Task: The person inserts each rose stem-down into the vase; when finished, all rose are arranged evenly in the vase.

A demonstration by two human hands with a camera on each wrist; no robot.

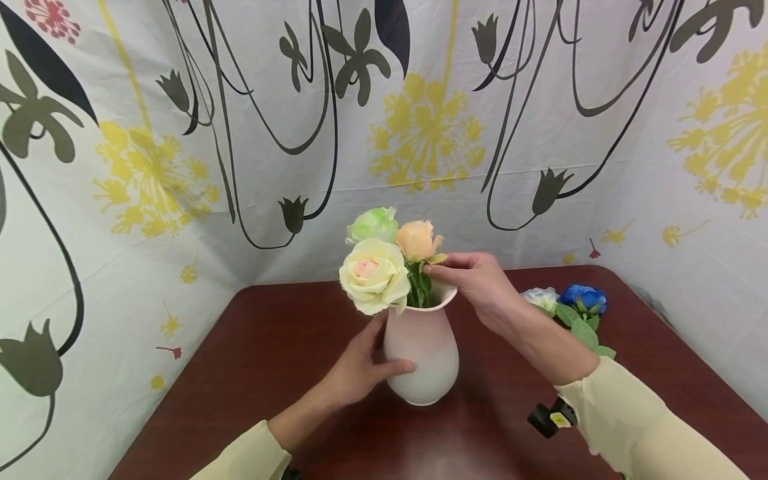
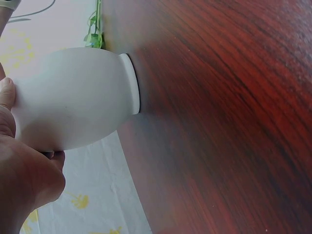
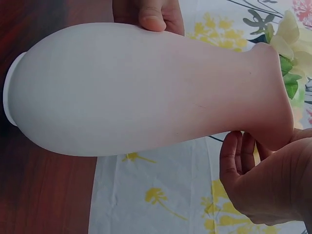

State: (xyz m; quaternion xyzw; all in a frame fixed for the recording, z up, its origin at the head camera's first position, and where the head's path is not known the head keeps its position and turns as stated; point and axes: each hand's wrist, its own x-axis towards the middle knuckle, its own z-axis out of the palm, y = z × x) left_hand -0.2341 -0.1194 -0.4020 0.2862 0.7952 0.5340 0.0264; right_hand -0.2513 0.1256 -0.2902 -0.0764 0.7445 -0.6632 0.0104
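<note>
A white vase (image 1: 423, 353) with a pinkish neck stands upright on the table, seen from the side in both wrist views. My left hand (image 1: 354, 367) grips its body, thumb across the front and the other fingers partly hidden behind. Artificial roses fill the mouth: a cream rose (image 1: 373, 277) leaning over the left rim, a green rose (image 1: 372, 225) behind it and a peach rose (image 1: 417, 240) to the right. Just under the peach bloom, my right hand (image 1: 486, 287) pinches that rose between thumb and fingers above the right rim. The stems' lower ends are hidden inside the vase.
On the dark red wooden table (image 1: 288, 347), a blue rose (image 1: 582, 298) and a whitish rose (image 1: 543, 299) lie with green leaves to the right, partly behind my right forearm. A flower-patterned cloth (image 1: 360, 153) hangs around the table's back and sides.
</note>
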